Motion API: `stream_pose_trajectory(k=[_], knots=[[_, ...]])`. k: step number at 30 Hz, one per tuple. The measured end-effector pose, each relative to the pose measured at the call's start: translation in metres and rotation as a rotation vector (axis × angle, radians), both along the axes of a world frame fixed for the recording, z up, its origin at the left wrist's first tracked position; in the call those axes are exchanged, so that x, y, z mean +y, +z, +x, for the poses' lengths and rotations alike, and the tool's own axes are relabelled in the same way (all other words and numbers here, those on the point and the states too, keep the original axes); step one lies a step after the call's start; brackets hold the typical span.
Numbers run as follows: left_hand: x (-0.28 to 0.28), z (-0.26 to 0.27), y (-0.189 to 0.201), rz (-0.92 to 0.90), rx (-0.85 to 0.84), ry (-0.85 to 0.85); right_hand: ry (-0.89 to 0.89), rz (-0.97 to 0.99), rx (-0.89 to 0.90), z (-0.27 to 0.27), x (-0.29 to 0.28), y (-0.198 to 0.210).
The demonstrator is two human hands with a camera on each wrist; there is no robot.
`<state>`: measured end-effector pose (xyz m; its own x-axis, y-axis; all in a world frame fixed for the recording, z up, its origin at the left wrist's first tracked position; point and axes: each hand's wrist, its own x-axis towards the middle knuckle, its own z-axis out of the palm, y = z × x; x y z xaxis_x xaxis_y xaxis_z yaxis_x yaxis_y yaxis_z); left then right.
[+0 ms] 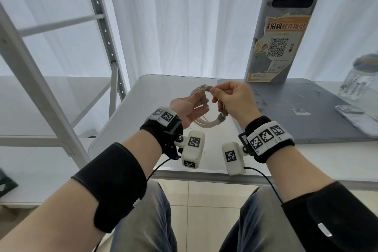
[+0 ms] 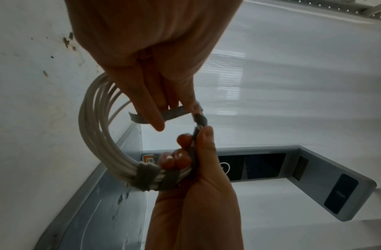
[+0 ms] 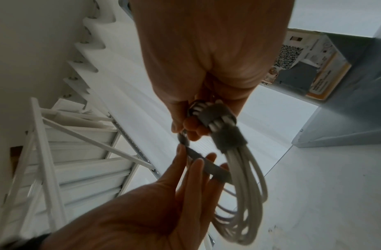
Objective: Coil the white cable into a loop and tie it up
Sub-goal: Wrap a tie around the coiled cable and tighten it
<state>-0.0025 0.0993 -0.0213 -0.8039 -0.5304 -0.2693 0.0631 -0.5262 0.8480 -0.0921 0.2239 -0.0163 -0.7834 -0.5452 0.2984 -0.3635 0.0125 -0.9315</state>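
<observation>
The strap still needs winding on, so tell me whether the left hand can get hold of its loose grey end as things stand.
Probably yes. The left hand already has its straight fingers on the loose end of the grey strap, nothing lies between them, and the right hand holds the white cable coil steady above the table.

Right hand (image 1: 235, 100) — fingers curled, thumb and forefinger pinching; left hand (image 1: 188, 109) — palm up, fingers extended, close beside it.
</observation>
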Motion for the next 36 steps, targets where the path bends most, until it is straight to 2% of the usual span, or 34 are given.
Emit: stream_pose_trajectory(k=[6,9,18,29,36], knots=[[-0.009,0.004,-0.003,-0.011,-0.222,0.016,0.026,0.042,0.081,-0.001,0.001,0.000],[-0.013,0.004,-0.005,-0.007,-0.280,-0.062,0.028,0.052,0.090,-0.001,0.002,-0.001],[-0.015,0.001,0.002,0.204,-0.124,-0.168,0.006,0.058,0.082,-0.003,-0.004,-0.008],[-0.031,-0.016,-0.002,0.372,-0.024,-0.218,0.023,0.033,0.030,-0.014,-0.023,-0.025],[-0.050,-0.030,-0.004,0.348,0.043,-0.312,0.026,0.013,-0.020,-0.032,-0.040,-0.025]])
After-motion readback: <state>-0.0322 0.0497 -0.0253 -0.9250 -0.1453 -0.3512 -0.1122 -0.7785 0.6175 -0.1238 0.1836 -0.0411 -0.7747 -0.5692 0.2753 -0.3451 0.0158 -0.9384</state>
